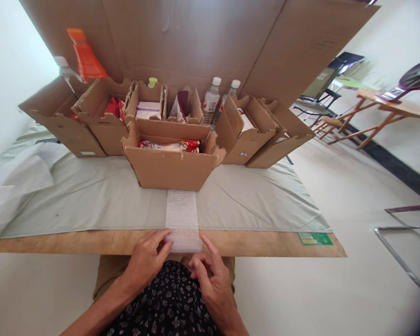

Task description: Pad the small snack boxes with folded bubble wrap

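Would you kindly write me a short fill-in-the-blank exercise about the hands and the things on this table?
1. The left hand and the right hand hold the near end of the strip of ____ wrap.
2. The strip's far end reaches the front box, which is made of ____.
3. The two bottles standing side by side behind that box have ____ caps.

Missing words: bubble; cardboard; white.

One front box [171, 170]; six more cardboard boxes [105, 119] in a row behind it. Two white-capped bottles [210, 100] just behind its right end, a third bottle [65, 71] far off to its left, one green cap [153, 82] behind its left end. One bubble-wrap strip [182, 214] in front of it, then one left hand [147, 261] and one right hand [213, 280]
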Tool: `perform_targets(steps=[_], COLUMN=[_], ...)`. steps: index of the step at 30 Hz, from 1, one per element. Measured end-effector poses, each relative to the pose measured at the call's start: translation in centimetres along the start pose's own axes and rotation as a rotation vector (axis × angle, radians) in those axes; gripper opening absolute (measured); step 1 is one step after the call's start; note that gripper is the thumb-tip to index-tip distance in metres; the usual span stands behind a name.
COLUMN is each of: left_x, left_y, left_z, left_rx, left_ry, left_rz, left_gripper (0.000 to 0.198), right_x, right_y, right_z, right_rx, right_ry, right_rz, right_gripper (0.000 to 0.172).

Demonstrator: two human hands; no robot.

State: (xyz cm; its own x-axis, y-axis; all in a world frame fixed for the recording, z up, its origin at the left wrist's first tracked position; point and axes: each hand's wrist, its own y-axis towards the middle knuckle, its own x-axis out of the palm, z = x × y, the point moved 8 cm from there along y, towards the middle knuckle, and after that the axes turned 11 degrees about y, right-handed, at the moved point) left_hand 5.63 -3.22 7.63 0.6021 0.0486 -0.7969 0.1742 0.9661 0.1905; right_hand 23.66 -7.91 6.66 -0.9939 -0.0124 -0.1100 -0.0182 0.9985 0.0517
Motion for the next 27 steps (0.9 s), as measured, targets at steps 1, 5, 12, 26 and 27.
perform_targets(steps=[1, 5, 12, 26, 27], left_x=[0.1, 0.4, -1.0, -0.5, -0.3], left_y=[0.2, 0.3, -0.9, 0.8, 1.1], left_z=[-0.1, 0.2, 1.1, 0.1, 0.0], left_rx=[-0.004, 0.038, 0.14, 0.052, 0.043], left_ry=[0.031, 0.133, 0.168, 0.131, 0.151], left_rz=[-0.007, -0.006, 0.103, 0.133, 0.116], left_gripper=[0.024, 0.026, 0.026, 0.017, 0.018], right_x=[-0.3, 0.9, 2.4, 1.3, 1.4], right_y=[-0.1, 0.3, 2.2, 4.7, 4.4], right_z=[-1.0, -2.9, -2.2, -3.5, -3.3], right_rx=[-0.129, -0.454, -0.507, -0.523, -0.523], right_ry=[-0.108, -0.548, -0.673, -0.645, -0.666], right_rz=[0.015, -0.059, -0.283, -0.029, -0.051], right_gripper=[0.045, 0.038, 0.032, 0.023, 0.024])
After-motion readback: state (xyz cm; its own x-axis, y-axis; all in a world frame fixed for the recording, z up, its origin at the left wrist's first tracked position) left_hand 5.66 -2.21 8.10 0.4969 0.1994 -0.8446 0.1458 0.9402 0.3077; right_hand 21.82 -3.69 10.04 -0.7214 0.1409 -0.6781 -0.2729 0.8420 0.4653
